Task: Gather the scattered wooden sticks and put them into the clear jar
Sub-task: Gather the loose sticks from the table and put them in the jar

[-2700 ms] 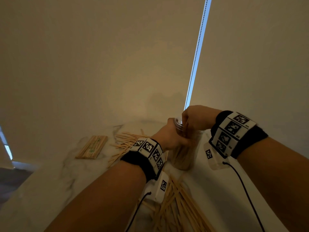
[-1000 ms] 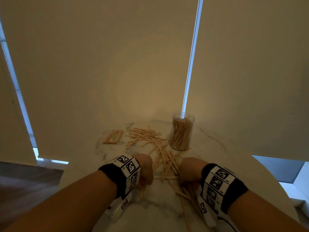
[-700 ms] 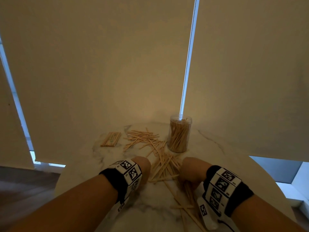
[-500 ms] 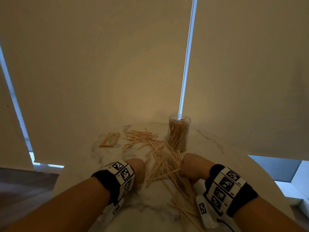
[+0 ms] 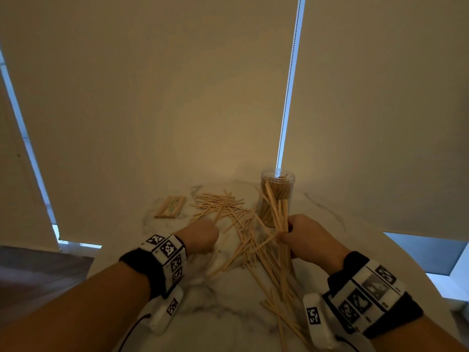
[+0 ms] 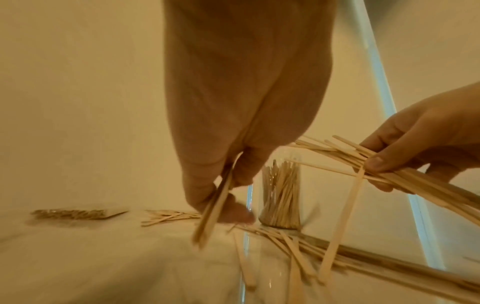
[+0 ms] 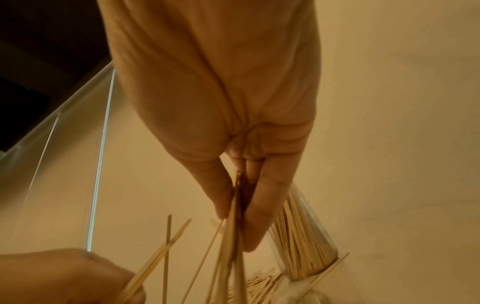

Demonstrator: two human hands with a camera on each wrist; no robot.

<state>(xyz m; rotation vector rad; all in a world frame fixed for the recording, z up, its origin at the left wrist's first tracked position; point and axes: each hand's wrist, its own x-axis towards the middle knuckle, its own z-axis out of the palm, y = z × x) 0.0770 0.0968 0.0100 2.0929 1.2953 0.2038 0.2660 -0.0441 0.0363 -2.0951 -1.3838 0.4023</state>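
Step in hand: gathering. Right hand (image 5: 308, 236) grips a loose, fanned bundle of wooden sticks (image 5: 280, 217) with thumb and fingers closed round it; the clear jar (image 5: 277, 196), part filled, stands just beyond that hand. Left hand (image 5: 200, 236) pinches a few sticks (image 6: 214, 207) — more lie scattered between the hands and beyond the left. Next move likely calls for squaring the bundle's ends before the jar mouth. Half a second ago both hands were low on the table; the right has since lifted its bundle.

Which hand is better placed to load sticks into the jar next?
Right. The right hand grips a big bundle of sticks just before the jar; the left hand pinches only a few, farther away.
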